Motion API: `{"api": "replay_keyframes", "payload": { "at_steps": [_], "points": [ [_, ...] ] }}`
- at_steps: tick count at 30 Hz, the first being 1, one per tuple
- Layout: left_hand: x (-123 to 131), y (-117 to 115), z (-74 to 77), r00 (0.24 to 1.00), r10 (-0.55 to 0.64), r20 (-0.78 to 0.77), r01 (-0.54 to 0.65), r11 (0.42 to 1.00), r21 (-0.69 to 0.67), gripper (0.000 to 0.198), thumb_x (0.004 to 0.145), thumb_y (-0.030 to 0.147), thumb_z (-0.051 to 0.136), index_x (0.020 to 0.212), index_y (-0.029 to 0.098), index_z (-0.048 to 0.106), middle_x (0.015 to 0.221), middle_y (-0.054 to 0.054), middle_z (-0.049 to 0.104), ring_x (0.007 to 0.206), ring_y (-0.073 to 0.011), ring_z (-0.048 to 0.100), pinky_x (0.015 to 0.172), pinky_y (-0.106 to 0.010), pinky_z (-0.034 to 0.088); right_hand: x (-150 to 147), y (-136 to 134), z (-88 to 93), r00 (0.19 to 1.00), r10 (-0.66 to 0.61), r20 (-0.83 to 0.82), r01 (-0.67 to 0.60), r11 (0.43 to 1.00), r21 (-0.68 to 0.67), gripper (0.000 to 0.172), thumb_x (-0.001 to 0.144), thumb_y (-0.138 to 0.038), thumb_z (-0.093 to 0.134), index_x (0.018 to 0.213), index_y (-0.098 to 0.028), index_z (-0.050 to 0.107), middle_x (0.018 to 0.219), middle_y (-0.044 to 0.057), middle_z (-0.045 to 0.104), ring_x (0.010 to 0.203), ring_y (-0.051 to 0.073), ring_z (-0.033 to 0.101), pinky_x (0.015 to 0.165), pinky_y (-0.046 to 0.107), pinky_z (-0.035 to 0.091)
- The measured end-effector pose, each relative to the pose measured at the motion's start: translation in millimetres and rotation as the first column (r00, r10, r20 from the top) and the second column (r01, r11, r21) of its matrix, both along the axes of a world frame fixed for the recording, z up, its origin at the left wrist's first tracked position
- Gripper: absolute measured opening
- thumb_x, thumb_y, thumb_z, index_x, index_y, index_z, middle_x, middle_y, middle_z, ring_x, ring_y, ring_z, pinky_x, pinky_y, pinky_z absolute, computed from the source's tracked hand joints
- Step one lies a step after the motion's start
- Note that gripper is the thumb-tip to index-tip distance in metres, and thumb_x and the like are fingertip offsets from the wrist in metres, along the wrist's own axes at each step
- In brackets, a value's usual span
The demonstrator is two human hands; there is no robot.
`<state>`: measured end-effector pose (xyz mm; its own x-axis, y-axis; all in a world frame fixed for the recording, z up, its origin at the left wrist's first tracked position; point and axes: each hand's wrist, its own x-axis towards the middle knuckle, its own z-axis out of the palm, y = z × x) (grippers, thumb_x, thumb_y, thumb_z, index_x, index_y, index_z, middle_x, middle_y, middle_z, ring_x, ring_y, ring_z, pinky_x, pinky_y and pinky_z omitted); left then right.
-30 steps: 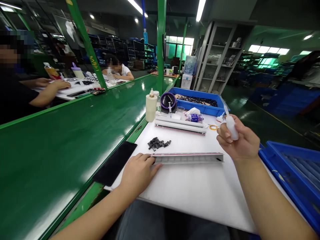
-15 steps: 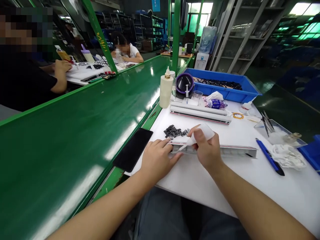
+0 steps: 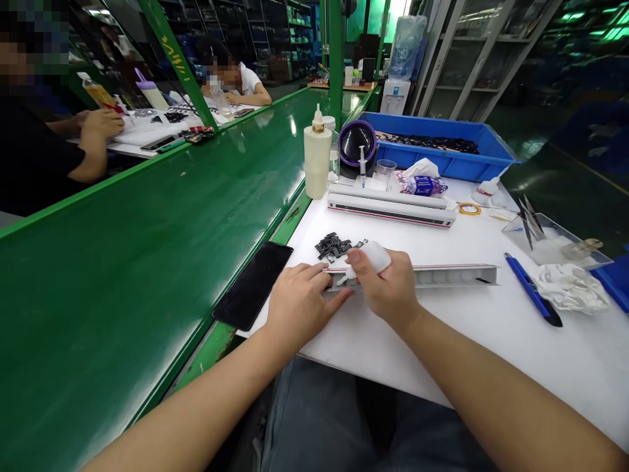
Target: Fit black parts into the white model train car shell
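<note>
The right hand (image 3: pixel 388 288) was wrapped around a small white squeeze bottle (image 3: pixel 374 255), with the tip pointing down at the left end of a long grey strip (image 3: pixel 442 276). The strip lay flat on the white bench (image 3: pixel 417 354). The left hand (image 3: pixel 299 305) lay flat at the left end of the strip, its fingers (image 3: pixel 322 274) pressing on it and holding nothing. The two hands were close together, almost touching.

Just behind the strip sat a little pile of small black parts (image 3: pixel 334 246). To the left of the strip lay a black phone (image 3: pixel 254 285), at the edge of the bench. To the right of the strip lay a blue pen (image 3: pixel 532 298) and a crumpled white cloth (image 3: pixel 570 288). Farther behind the strip lay a second long strip (image 3: pixel 390 208), and a tall cream bottle (image 3: pixel 317 160) stood near it. A blue bin (image 3: pixel 442 157) sat farthest back from the strip. Left of the strip ran a wide green belt (image 3: pixel 147 249), and other people sat on its far side.
</note>
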<state>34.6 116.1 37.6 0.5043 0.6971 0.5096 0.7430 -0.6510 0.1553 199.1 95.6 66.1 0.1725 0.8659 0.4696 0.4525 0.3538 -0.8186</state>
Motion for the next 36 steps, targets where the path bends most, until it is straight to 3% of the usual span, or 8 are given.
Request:
{"api": "replay_keyframes", "payload": {
  "at_steps": [4,11,36],
  "points": [
    [-0.6,-0.5,0.3,1.0,0.0,-0.017,0.0,1.0,0.012,0.036,0.087,0.05,0.063,0.068,0.019,0.065,0.093,-0.008,0.074,0.083,-0.0247,0.067,0.074,-0.039,0.052,-2.0,0.5,-1.1,0.999,0.012,0.033,-0.012,1.0,0.012,0.044,0.092,-0.049,0.055,0.063,-0.017,0.064,0.051,0.0,0.056,0.05,0.013,0.053,0.051,0.026,0.039],
    [0.0,-0.8,0.7,1.0,0.002,-0.022,-0.001,1.0,0.018,0.038,0.088,0.051,0.061,0.069,0.019,0.066,0.093,-0.009,0.074,0.082,-0.0241,0.066,0.074,-0.039,0.052,-3.7,0.8,-0.5,0.998,0.033,0.046,-0.035,0.999,0.034,0.05,0.092,-0.046,0.055,0.051,-0.019,0.045,0.048,-0.002,0.047,0.047,0.009,0.041,0.048,0.025,0.032],
    [0.2,0.1,-0.3,1.0,-0.002,-0.003,0.002,0.999,0.037,0.035,0.086,0.048,0.065,0.067,0.019,0.062,0.09,-0.006,0.075,0.078,-0.0232,0.066,0.07,-0.038,0.05,-3.3,2.5,1.2,0.995,0.096,-0.037,-0.094,0.995,0.038,0.05,0.092,-0.042,0.056,0.053,-0.019,0.035,0.049,-0.005,0.035,0.047,0.007,0.032,0.048,0.024,0.027]
  ]
}}
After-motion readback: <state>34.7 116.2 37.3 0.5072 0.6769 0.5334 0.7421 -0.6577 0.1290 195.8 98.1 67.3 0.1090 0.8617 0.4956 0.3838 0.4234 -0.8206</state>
